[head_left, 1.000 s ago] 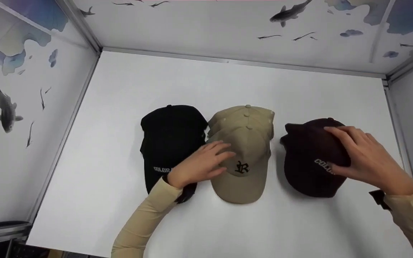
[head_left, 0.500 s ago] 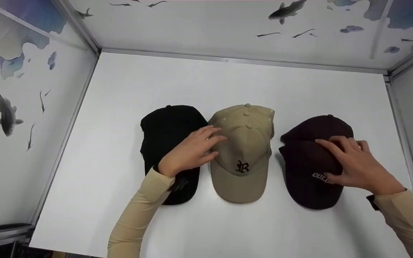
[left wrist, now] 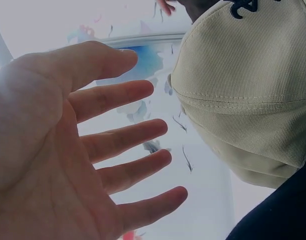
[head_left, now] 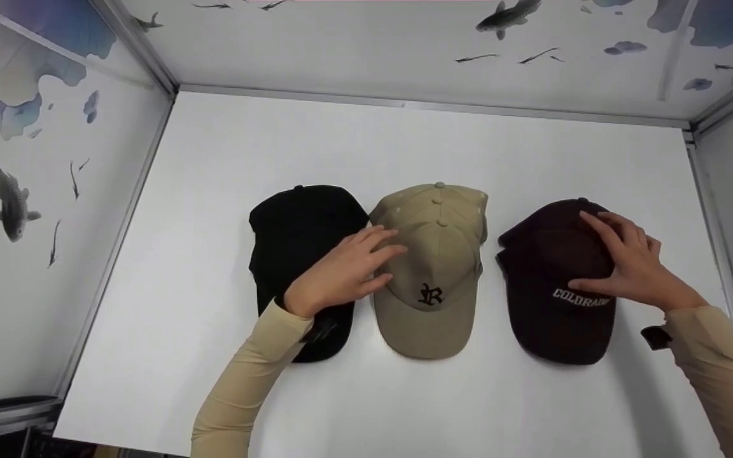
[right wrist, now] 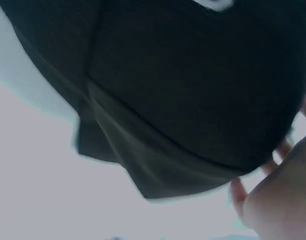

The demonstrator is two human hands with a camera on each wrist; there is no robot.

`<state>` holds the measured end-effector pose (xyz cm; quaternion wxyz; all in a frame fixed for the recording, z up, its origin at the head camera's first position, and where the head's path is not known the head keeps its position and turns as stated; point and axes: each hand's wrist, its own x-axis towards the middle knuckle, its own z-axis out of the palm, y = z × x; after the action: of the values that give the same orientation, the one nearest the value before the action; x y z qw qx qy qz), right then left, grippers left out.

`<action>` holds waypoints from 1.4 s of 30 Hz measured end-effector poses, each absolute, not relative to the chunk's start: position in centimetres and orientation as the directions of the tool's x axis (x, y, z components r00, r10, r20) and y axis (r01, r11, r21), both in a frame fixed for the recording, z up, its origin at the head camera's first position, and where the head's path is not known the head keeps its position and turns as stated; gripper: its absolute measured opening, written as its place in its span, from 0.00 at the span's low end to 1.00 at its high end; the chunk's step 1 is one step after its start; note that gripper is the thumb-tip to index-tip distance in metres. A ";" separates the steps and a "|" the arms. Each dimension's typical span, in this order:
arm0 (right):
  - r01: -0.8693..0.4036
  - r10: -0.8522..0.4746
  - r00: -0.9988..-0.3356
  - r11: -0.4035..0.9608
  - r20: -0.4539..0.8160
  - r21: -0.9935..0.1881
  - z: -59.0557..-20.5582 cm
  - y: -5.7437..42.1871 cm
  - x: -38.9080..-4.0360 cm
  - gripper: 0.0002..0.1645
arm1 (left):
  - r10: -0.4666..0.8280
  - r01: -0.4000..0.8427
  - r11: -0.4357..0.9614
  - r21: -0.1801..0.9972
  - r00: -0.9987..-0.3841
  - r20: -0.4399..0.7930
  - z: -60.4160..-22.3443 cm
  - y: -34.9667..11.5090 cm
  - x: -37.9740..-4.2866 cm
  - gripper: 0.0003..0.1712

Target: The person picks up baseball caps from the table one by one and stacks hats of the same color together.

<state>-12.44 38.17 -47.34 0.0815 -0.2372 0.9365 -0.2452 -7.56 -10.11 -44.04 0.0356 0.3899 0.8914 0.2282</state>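
Note:
Two dark maroon caps (head_left: 560,331) lie overlapped on the table at the right, the front one lettered in white. Over their right side is my right hand (head_left: 637,264), thumb and fingers spread around the crown. In the right wrist view the fingers (right wrist: 237,195) pass partly behind the dark crown; whether they touch it is hard to tell. A stack of beige caps (head_left: 433,331), the front one with a black emblem, stands mid-table. My left hand (head_left: 341,270) hovers between it and the black caps (head_left: 303,235), fingers spread, holding nothing; its palm (left wrist: 33,150) fills the left wrist view.
The white table (head_left: 341,140) is bordered by a metal rail (head_left: 404,105) at the back. White panels (head_left: 315,51) printed with fish and blue patches enclose the left, back and right sides.
The right hand first drew the front maroon cap toward the near edge, then pushed it back up against the one behind, and its fingers now spread wider. The left hand shifted slightly left.

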 end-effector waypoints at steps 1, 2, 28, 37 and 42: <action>-0.351 -0.459 -0.885 0.768 -0.078 -0.535 -47.5 38.3 -12.6 0.69 | 0.711 0.678 0.593 0.435 -0.694 0.113 -44.1 -10.1 -7.5 0.22; -0.302 -0.437 -0.892 0.767 -0.116 -0.567 -47.6 38.5 -12.8 0.70 | 0.711 0.677 0.595 0.434 -0.695 0.110 -44.1 -10.1 -7.4 0.22; -0.145 -0.455 -0.876 0.568 -0.162 -0.810 -44.4 41.7 -11.8 0.10 | 0.735 0.709 0.552 0.440 -0.662 0.145 -44.6 -10.3 -7.0 0.21; -0.272 -0.372 -0.928 0.705 -0.015 -0.654 -46.6 40.9 -14.0 0.27 | 0.741 0.696 0.552 0.460 -0.662 0.112 -44.6 -10.1 -6.9 0.20; -0.170 -0.316 -0.943 0.725 -0.103 -0.668 -48.3 41.0 -14.9 0.33 | 0.744 0.699 0.554 0.452 -0.659 0.108 -44.6 -10.1 -6.8 0.20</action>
<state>-14.94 41.02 -48.32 0.1055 -0.1315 0.9226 -0.3469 -6.80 -10.07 -44.60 0.0479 0.4099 0.8801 0.2348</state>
